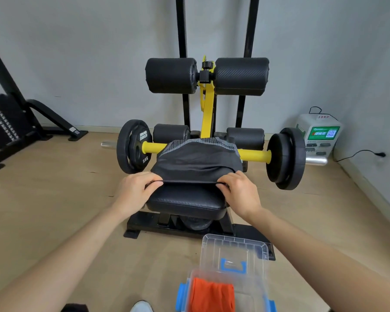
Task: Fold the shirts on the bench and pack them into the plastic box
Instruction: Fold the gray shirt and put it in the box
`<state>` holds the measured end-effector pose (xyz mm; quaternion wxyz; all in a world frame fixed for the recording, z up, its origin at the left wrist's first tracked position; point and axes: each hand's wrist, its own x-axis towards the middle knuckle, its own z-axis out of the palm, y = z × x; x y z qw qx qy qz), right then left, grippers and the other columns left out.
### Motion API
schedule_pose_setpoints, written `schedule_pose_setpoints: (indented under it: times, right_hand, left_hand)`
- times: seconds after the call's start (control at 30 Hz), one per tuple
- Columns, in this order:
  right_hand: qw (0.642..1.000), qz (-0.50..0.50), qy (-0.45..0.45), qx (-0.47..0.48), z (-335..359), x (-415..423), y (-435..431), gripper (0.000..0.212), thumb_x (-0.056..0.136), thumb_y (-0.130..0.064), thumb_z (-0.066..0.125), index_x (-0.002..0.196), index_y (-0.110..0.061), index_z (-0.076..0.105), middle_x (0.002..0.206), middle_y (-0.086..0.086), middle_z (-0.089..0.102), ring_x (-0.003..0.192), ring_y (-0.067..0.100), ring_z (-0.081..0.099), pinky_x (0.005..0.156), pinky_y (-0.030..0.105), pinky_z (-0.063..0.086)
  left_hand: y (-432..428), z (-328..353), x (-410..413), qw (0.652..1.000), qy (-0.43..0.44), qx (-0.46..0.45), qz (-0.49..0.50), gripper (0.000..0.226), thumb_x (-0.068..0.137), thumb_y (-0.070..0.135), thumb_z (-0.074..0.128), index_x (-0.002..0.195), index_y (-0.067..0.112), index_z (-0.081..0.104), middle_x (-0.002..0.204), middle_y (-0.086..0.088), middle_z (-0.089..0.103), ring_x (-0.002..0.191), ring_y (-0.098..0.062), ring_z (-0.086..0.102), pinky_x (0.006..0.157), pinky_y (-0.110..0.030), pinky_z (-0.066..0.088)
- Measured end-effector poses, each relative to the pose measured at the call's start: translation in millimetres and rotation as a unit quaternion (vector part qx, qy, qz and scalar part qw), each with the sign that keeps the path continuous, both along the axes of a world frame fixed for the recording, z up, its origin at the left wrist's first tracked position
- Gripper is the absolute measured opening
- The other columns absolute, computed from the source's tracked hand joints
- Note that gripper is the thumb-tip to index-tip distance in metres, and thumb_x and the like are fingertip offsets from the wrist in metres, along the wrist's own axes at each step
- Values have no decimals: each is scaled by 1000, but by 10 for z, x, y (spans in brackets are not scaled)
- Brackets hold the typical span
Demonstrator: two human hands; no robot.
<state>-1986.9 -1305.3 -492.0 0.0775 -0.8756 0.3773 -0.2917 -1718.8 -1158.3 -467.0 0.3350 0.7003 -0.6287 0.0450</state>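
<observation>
Currently the left hand (136,188) and right hand (239,191) each pinch the near hem of the black shirt (196,161) on the padded table (187,203). At 6 o'clock, the plastic box (251,292) holds an orange shirt (212,293).

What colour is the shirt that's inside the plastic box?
Orange. The shirt in the plastic box shows best in the head view, at the bottom.
</observation>
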Motion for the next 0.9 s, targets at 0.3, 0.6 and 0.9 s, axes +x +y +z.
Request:
schedule_pose_setpoints:
  times: [0.3, 0.6, 0.9]
  right_hand:
    - [969, -12, -207, 135, 401, -30, 239, 10, 97, -20, 62, 94, -19, 72, 76, -14, 66, 69, 11, 68, 61, 35, 61]
    - [970, -8, -191, 151, 355, -110, 229, 12, 96, -18, 63, 88, -21, 71, 73, -13, 66, 70, 7, 66, 71, 29, 56]
    - [989, 39, -144, 19, 683, -204, 189, 11, 96, -20, 62, 91, -18, 71, 80, -9, 68, 75, 10, 63, 73, 30, 54]
  left_hand:
    - [-28, 276, -210, 983, 145, -87, 69, 10, 95, 20, 66, 100, 17, 74, 90, 0, 72, 69, -11, 72, 51, -33, 61]
    - [59, 233, -237, 988, 128, -43, 80, 11, 93, 21, 68, 98, 21, 78, 85, 10, 74, 82, -10, 71, 79, -40, 60]
    - [92, 517, -254, 989, 81, -108, 61, 10, 92, 21, 69, 96, 22, 78, 84, 23, 68, 75, 1, 67, 67, -11, 51]
